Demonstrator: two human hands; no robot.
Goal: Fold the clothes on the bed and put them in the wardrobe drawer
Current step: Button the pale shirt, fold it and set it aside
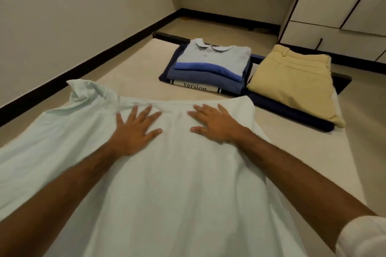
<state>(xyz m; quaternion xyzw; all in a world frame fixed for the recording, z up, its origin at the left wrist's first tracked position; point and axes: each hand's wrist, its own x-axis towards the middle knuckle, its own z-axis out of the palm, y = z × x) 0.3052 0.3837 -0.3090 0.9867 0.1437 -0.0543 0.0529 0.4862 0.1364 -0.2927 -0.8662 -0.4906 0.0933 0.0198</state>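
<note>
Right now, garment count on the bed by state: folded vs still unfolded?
Unfolded: 1, the pale shirt, with left hand and right hand pressing flat on it.
Folded tops: 4, in the stack.
Folded trousers: 2, the tan pair on the navy pair.
Total: 7

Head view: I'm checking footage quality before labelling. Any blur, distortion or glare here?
Head view: wide-angle bending curves the wall skirting and stretches the forearms; light is dim, warm and even, with no glare; slight softness on the left hand and right hand, both flat on the pale shirt; the folded stack prints "version" legibly.
</note>
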